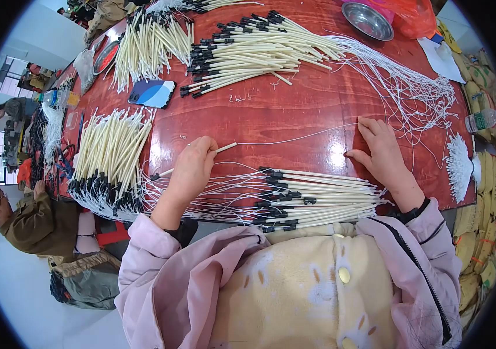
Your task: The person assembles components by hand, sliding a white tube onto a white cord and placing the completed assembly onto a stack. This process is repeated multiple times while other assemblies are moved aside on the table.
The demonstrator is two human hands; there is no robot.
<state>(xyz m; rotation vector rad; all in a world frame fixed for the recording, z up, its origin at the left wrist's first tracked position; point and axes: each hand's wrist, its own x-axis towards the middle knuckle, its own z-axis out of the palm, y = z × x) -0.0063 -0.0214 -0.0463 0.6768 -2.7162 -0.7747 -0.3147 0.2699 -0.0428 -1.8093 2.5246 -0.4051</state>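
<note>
My left hand (194, 166) is closed round a thin cream-coloured stick (226, 148) with a black fitting at its left end. A white string (300, 141) runs from the stick's right tip, sagging slightly, to my right hand (382, 152). There the string meets the tips of my fingers and seems held between them, while the thumb stands apart. Just below lies a bundle of similar sticks (329, 198), black ends to the left, with loose white strings trailing left under my left wrist. Beside my left hand is another pile of sticks (111, 148), black ends toward me.
Across the red table (213, 119) lie more stick piles (254, 52) and a tangle of white strings (411, 81). A phone (152, 93), a metal bowl (368, 21) and a white string bundle (460, 166) are around. A person (33, 221) sits left; sacks (480, 203) stand right.
</note>
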